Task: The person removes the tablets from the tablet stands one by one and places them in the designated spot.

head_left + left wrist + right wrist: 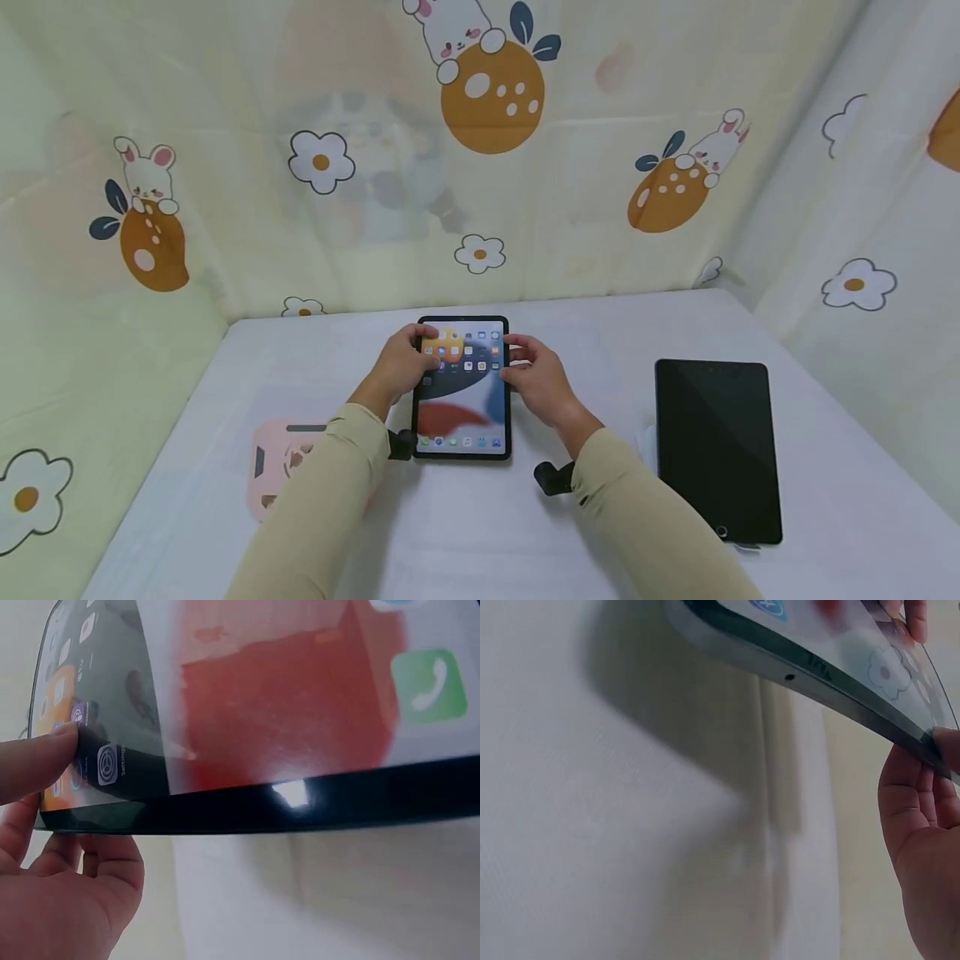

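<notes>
A tablet point(461, 421) with a lit home screen of app icons and a dark border is held upright between both hands, raised off the table. My left hand point(399, 367) grips its upper left edge. In the left wrist view, the thumb point(37, 761) presses on the screen while the other fingers are curled behind. On the opposite edge, my right hand point(546, 387) pinches the tablet near its upper right. The right wrist view shows the right thumb point(946, 746) at the front edge and fingers point(904, 791) underneath.
A pink flat piece with cut-outs point(272, 446) lies at the left, partly hidden by the left sleeve. To the right, a second tablet point(720, 442) with a dark screen rests over something pale. Behind the white table point(600, 325) hangs a printed curtain point(555, 208).
</notes>
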Demonstrator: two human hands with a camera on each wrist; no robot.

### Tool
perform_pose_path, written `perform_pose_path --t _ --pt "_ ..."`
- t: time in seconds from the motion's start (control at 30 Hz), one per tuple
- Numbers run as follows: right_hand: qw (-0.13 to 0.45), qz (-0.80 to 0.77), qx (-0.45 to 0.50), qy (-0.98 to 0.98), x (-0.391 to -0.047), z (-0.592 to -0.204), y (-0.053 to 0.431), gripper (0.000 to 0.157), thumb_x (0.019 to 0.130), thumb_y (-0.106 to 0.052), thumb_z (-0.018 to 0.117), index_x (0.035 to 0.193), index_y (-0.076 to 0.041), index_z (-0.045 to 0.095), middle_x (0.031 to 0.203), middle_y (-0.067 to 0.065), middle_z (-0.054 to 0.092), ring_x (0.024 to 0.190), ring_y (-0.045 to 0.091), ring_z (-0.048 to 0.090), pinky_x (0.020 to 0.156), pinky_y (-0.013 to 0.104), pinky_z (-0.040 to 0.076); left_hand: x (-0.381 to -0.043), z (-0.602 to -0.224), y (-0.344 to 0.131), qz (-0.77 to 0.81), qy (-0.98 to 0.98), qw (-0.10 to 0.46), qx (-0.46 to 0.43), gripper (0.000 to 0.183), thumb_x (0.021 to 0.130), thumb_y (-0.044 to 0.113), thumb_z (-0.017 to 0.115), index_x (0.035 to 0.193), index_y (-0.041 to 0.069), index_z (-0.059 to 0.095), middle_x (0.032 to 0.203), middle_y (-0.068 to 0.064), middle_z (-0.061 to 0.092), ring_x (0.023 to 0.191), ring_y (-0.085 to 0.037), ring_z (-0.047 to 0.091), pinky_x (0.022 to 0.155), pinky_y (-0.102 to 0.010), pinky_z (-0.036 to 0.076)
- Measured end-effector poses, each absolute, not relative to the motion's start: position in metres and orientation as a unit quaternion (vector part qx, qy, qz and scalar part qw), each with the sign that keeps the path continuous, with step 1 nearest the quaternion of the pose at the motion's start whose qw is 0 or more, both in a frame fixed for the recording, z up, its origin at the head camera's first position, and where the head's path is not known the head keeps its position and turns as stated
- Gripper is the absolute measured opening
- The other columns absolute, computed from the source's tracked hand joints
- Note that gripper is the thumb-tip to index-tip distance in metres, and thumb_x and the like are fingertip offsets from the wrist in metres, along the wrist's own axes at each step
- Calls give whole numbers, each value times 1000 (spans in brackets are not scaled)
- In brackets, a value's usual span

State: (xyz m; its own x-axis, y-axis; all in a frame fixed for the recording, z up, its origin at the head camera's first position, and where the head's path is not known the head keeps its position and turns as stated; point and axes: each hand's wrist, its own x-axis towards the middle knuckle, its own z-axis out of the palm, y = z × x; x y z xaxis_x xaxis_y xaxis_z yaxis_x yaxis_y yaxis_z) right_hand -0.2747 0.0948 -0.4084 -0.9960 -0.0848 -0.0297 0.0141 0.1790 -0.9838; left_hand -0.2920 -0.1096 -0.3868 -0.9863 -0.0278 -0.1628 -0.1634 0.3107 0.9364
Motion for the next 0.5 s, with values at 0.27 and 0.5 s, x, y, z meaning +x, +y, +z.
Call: perform_pose_path --t 0.27,0.5 --pt "31 -643 -12 765 -280 -419 95 45 80 4 58 121 -13 49 100 12 50 81 22 56 68 32 50 -292 -394 -101 599 795 54 -83 40 76 -8 61 111 9 53 115 -11 51 95 -25 51 76 -33 46" --pt "44 -644 -5 764 -287 -427 93 46 80 4 58 121 -13 50 101 12 50 82 22 57 71 35 50 -294 -399 -103 593 800 49 -74 44 75 -9 61 115 5 52 117 -14 50 91 -25 51 73 -32 45"
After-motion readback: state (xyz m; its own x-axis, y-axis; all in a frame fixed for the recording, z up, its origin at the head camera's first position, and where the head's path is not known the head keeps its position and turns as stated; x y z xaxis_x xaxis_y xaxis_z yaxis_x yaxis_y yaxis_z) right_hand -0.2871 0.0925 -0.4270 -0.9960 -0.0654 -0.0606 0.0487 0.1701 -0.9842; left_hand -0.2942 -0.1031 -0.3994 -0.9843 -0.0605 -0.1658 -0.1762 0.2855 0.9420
